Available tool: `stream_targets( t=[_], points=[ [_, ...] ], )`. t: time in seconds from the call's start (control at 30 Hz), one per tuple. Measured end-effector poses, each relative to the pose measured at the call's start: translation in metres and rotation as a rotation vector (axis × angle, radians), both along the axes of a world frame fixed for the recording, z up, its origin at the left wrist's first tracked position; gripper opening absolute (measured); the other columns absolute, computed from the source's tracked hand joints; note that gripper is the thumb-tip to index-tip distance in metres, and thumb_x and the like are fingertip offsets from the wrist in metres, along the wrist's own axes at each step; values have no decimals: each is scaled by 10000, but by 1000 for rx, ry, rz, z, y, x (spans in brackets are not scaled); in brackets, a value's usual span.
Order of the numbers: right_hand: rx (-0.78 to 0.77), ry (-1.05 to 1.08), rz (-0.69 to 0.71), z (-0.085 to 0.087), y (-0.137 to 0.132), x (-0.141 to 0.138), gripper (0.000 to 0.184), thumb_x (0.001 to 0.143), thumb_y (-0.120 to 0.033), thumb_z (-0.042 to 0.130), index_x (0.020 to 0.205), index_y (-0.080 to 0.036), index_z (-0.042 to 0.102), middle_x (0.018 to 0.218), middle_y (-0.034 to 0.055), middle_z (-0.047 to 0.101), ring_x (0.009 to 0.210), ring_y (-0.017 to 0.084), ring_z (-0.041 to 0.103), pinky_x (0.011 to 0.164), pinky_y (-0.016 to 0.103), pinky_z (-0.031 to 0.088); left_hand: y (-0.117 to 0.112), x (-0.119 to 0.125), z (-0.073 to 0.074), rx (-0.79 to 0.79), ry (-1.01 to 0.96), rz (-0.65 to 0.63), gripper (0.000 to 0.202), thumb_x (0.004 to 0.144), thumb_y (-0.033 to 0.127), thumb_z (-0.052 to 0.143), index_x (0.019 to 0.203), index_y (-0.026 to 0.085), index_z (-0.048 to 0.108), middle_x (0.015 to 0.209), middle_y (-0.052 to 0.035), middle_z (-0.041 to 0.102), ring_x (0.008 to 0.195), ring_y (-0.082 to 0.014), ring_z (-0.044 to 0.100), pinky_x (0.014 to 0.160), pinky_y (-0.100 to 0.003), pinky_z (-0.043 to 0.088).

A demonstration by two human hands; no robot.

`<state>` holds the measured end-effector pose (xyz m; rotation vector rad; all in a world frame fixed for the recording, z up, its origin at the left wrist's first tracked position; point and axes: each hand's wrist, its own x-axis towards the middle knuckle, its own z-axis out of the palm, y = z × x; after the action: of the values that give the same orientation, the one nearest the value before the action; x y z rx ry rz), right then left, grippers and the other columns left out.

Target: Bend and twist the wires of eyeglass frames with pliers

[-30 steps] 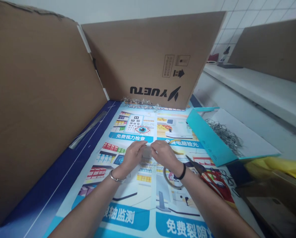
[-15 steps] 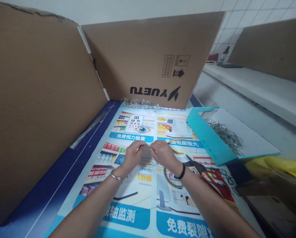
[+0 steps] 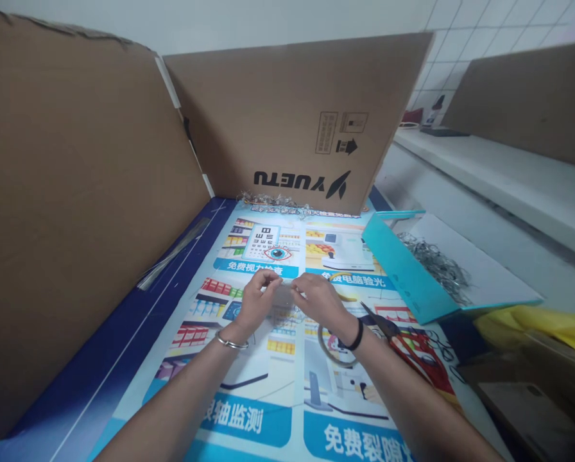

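Observation:
My left hand (image 3: pixel 257 300) and my right hand (image 3: pixel 317 300) are close together over the printed sheet, a small gap between their fingertips. Thumb and fingers of each are pinched. A faint, pale translucent patch shows between them, and what they hold is too thin and blurred to name. A short thin strand shows beneath my left wrist. Just right of my right hand lie curved yellow pieces (image 3: pixel 348 298), like handles. A ring-shaped roll (image 3: pixel 333 356) lies beneath my right wrist. Scissors (image 3: pixel 386 324) with dark blades and red handles lie beside my right forearm, which partly covers them.
Tall cardboard panels (image 3: pixel 287 115) stand at the back and left. A heap of clear, wiry scraps (image 3: pixel 273 199) lies at the back panel's foot. Thin strips (image 3: pixel 172 256) lie left. To the right, a turquoise box (image 3: pixel 407 276) holds tangled thin wire (image 3: pixel 434 266), near yellow cloth (image 3: pixel 532 327).
My fingertips have moved slightly apart, my left hand shifting a little left and opening a wider gap. The other things lie as before; the view has tilted slightly.

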<state>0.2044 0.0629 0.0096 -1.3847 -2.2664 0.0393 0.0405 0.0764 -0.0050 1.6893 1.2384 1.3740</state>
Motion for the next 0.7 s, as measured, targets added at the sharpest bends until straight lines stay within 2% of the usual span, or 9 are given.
stream_targets(
  t=[0.07, 0.17, 0.23, 0.3, 0.4, 0.43, 0.57, 0.7],
  points=[
    [-8, 6, 7, 7, 1, 6, 120, 833, -256, 532, 874, -203, 632, 821, 23, 644, 777, 143, 570, 743, 262, 393, 0, -1, 0, 0, 0, 17, 59, 806, 229, 560, 803, 177, 587, 793, -6, 605, 735, -124, 574, 708, -256, 477],
    [-67, -22, -4, 23, 3, 25, 221, 825, -336, 561, 988, -206, 636, 896, 46, 648, 837, 165, 573, 755, 273, 403, 1, -3, -1, 6, -9, 48, 51, 803, 226, 563, 798, 179, 584, 777, 0, 609, 720, -120, 576, 697, -248, 478],
    [-130, -110, 3, 32, 4, 44, 219, 814, -354, 574, 967, -215, 649, 893, 54, 643, 866, 184, 561, 775, 287, 397, 2, -4, -2, 18, -18, 54, 47, 802, 226, 567, 795, 181, 578, 764, 2, 611, 710, -117, 578, 685, -239, 476],
    [-190, -220, -55, 37, 5, 64, 327, 751, -363, 635, 1037, -205, 638, 970, 90, 626, 956, 235, 531, 803, 320, 386, 3, -5, -2, 37, -24, 56, 50, 806, 230, 566, 802, 181, 576, 767, 0, 616, 715, -116, 583, 683, -236, 477],
    [-403, -356, -204, 34, 7, 86, 557, 660, -387, 688, 1184, -235, 572, 1112, 123, 567, 1045, 315, 476, 783, 363, 384, 4, -6, -3, 73, -22, 66, 53, 811, 230, 560, 815, 182, 582, 791, -7, 626, 743, -122, 592, 699, -242, 482],
    [-429, -369, -226, 31, 8, 91, 588, 641, -383, 696, 1195, -235, 566, 1113, 132, 562, 1033, 328, 481, 761, 368, 388, 4, -6, -3, 84, -21, 72, 55, 811, 232, 560, 818, 183, 584, 797, -8, 629, 749, -123, 594, 704, -245, 484],
    [-460, -389, -235, 18, 13, 99, 575, 663, -309, 652, 1220, -218, 540, 1120, 144, 547, 1017, 310, 503, 743, 349, 380, 5, -7, -4, 108, -14, 108, 62, 808, 239, 562, 819, 184, 590, 798, -6, 634, 741, -125, 598, 708, -251, 488],
    [-446, -401, -197, 13, 18, 101, 615, 683, -276, 604, 1280, -195, 483, 1110, 143, 533, 1013, 288, 497, 764, 334, 367, 5, -8, -2, 114, -3, 133, 55, 806, 221, 558, 811, 181, 595, 778, -5, 637, 725, -123, 598, 693, -246, 488]
  ],
)
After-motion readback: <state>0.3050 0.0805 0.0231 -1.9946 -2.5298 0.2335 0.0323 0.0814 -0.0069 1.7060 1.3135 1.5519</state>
